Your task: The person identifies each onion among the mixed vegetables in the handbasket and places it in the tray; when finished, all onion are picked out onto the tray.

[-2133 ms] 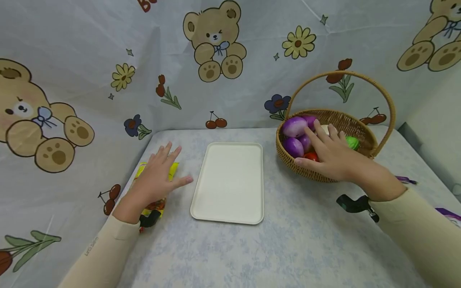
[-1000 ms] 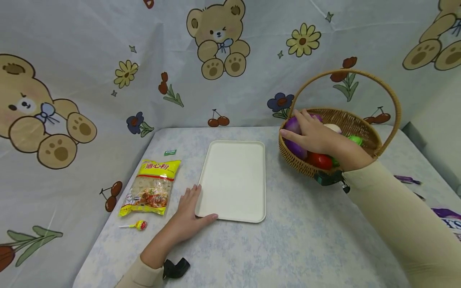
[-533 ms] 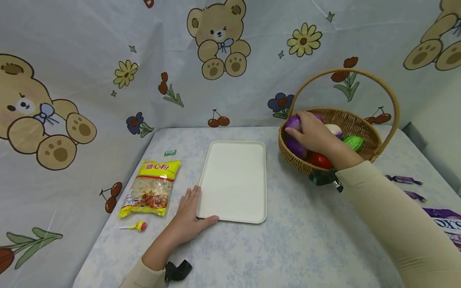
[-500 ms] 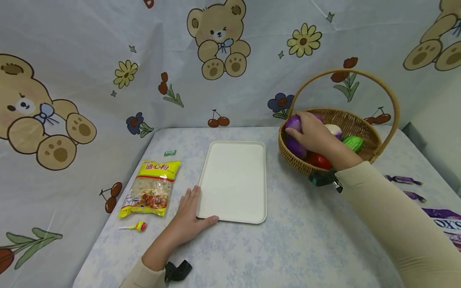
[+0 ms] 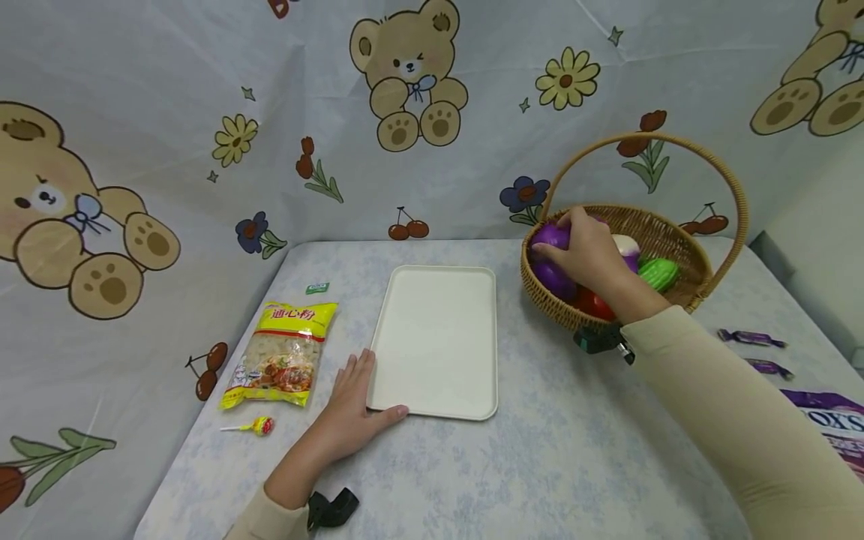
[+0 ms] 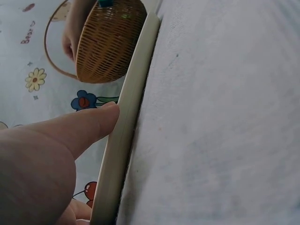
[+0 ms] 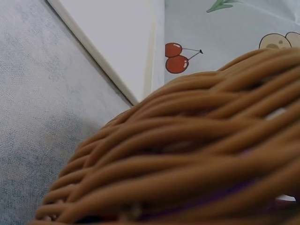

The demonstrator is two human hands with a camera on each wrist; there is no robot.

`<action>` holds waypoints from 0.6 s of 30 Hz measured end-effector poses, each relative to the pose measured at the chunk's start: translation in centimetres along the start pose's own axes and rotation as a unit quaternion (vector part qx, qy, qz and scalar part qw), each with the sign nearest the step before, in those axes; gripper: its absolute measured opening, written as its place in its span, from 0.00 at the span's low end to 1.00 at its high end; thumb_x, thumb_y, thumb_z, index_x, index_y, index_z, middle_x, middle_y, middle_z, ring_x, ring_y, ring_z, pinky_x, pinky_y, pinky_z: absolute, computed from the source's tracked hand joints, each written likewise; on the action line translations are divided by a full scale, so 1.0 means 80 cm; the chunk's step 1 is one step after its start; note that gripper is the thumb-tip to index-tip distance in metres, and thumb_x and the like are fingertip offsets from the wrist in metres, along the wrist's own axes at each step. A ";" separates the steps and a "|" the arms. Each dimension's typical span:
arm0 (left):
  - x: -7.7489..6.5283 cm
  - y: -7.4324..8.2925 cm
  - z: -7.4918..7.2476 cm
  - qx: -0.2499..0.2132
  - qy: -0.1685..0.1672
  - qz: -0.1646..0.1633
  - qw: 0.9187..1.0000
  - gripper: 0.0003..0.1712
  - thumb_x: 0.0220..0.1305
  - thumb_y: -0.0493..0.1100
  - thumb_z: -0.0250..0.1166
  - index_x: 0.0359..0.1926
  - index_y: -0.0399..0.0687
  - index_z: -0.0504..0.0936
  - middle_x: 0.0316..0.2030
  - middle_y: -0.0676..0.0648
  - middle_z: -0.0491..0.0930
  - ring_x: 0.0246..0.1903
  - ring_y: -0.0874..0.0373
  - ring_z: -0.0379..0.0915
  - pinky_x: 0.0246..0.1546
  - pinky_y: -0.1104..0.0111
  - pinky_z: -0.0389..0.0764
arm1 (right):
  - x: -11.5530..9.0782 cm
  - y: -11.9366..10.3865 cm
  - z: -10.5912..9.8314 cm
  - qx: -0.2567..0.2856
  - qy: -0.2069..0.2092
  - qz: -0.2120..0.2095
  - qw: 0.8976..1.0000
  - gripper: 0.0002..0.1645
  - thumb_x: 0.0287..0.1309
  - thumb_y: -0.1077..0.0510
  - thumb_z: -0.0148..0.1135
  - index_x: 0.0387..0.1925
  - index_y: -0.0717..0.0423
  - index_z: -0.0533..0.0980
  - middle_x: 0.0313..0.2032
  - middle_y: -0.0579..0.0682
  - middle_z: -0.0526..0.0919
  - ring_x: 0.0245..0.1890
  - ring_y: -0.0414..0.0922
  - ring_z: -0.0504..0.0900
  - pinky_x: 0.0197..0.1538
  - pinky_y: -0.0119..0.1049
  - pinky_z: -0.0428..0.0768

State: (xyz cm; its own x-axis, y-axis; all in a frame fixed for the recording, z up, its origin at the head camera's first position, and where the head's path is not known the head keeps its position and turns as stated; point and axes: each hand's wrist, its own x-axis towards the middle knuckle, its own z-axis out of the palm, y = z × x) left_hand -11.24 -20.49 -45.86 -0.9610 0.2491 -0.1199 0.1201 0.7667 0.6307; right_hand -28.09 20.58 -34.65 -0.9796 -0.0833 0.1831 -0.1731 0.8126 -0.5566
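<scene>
My left hand (image 5: 349, 416) lies with straight fingers along the near left corner of a white rectangular tray (image 5: 435, 341). In the left wrist view, the thumb (image 6: 96, 123) touches the tray's rim (image 6: 119, 150). My right hand (image 5: 590, 251) reaches into a wicker basket (image 5: 563, 311), thumb and fingers curled round a smooth purple rounded vegetable (image 5: 550, 236). Another purple one (image 5: 555, 279) sits just below it. Also inside are a red vegetable (image 5: 594, 304), a white-and-purple one (image 5: 628, 247) and a ribbed green one (image 5: 658, 274). The basket's weave (image 7: 187, 154) hides the right hand in the right wrist view.
Left of the tray lie a yellow macaroni bag (image 5: 280, 352), a lollipop (image 5: 259, 426) and a small green packet (image 5: 317, 288). At the right are purple-wrapped candies (image 5: 752, 338) and a purple bag (image 5: 833, 420). The basket's tall handle (image 5: 732, 187) arches over its opening.
My left hand has come down from over the macaroni bag to the tray's corner. My right hand has lowered into the basket, its spread fingers now curled round a purple vegetable.
</scene>
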 end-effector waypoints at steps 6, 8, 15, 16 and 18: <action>0.000 -0.001 0.000 0.003 -0.003 -0.002 1.000 0.70 0.64 0.72 0.69 0.84 0.37 0.40 0.83 0.39 0.37 0.81 0.45 0.22 0.77 0.47 0.29 | -0.001 0.000 -0.004 0.001 -0.012 0.005 1.000 0.42 0.69 0.41 0.70 0.67 0.69 0.68 0.61 0.71 0.75 0.58 0.68 0.76 0.58 0.68 0.78; 0.000 -0.002 0.000 0.001 -0.001 -0.001 1.000 0.70 0.64 0.72 0.69 0.84 0.37 0.40 0.83 0.39 0.37 0.81 0.45 0.22 0.77 0.47 0.30 | -0.001 -0.001 -0.008 -0.004 -0.008 -0.001 1.000 0.42 0.70 0.40 0.69 0.69 0.68 0.69 0.62 0.71 0.75 0.59 0.69 0.75 0.59 0.69 0.77; 0.002 -0.006 0.001 0.001 0.001 0.001 1.000 0.71 0.63 0.73 0.69 0.84 0.38 0.40 0.83 0.39 0.37 0.81 0.45 0.22 0.77 0.46 0.29 | -0.007 -0.015 -0.028 0.011 0.007 -0.009 1.000 0.45 0.69 0.35 0.67 0.70 0.64 0.71 0.63 0.70 0.76 0.58 0.67 0.77 0.58 0.70 0.77; 0.002 -0.006 0.000 0.002 -0.001 -0.001 1.000 0.71 0.63 0.74 0.69 0.84 0.38 0.39 0.83 0.39 0.37 0.81 0.46 0.22 0.77 0.47 0.29 | -0.010 -0.018 -0.031 0.018 0.007 -0.007 1.000 0.45 0.68 0.35 0.67 0.70 0.64 0.71 0.63 0.70 0.76 0.57 0.67 0.78 0.57 0.70 0.78; 0.002 -0.005 0.000 0.005 -0.001 -0.002 1.000 0.71 0.63 0.74 0.69 0.84 0.38 0.39 0.83 0.40 0.36 0.81 0.46 0.21 0.77 0.47 0.29 | -0.015 -0.026 -0.036 0.032 0.009 -0.006 0.999 0.46 0.68 0.34 0.67 0.70 0.64 0.71 0.62 0.69 0.77 0.56 0.66 0.78 0.56 0.68 0.79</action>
State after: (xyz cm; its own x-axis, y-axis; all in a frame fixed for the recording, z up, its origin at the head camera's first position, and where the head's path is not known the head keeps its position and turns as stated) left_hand -11.47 -20.78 -46.14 -0.9609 0.2471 -0.1248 0.1181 0.7735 0.6228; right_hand -26.22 20.67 -31.35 -0.9753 -0.0821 0.2049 -0.1921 0.7727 -0.6051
